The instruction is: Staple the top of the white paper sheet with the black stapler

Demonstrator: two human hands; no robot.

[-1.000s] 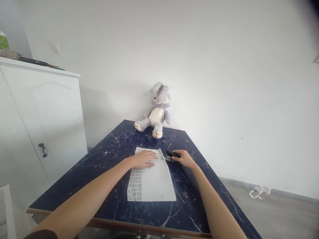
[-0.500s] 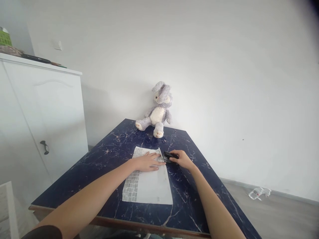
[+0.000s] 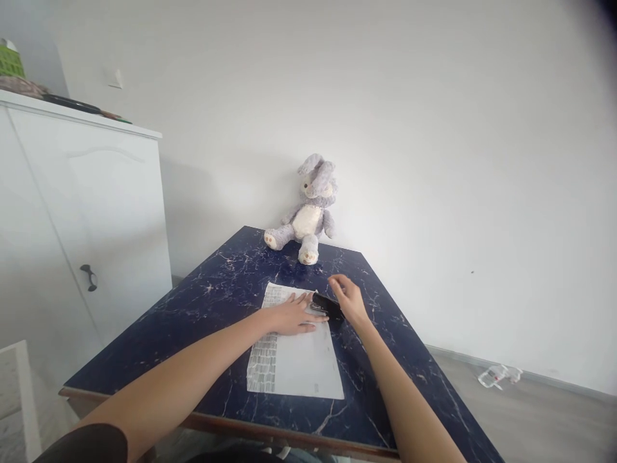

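Note:
A sheet of paper [image 3: 303,366] with a band of grey brick-like print down its left side lies on the dark blue marbled table. My left hand [image 3: 294,315] rests flat on its upper part, fingers spread toward the right edge. At the sheet's upper right corner sits a black stapler [image 3: 328,306], its front end by my left fingertips. My right hand [image 3: 349,299] is just above and to the right of the stapler, fingers loosely curved and apart from the thumb, with nothing seen between them. The stapler's rear end is partly hidden by this hand.
A grey plush rabbit [image 3: 308,222] sits at the table's [image 3: 193,321] far end against the wall. To the left stands a white cabinet [image 3: 116,212] with things on top. On the floor at right lies a crumpled white-and-clear piece [image 3: 499,375].
My right hand has let go of the stapler and lifted slightly. The stapler now overlaps the paper's corner. My left hand stays flat on the sheet, and the view has shifted slightly.

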